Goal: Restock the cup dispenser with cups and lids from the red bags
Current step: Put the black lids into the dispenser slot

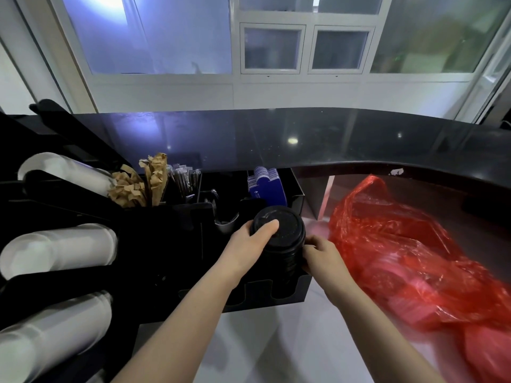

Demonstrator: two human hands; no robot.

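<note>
A stack of black lids (284,236) stands in the right front slot of the black dispenser (279,295). My left hand (250,243) grips the stack from the left, its thumb lying across the top lid. My right hand (320,254) pinches the stack's right side lower down. A red plastic bag (409,258) with more lids inside lies on the white counter just right of the dispenser. Three rows of white cups (55,251) lie on their sides in the dispenser's left racks.
Behind the lids, the organiser holds brown paper packets (141,183), wrapped stirrers (184,178) and blue sachets (266,185). A dark raised counter ledge (304,136) runs across the back, under a window. White counter (276,341) lies in front.
</note>
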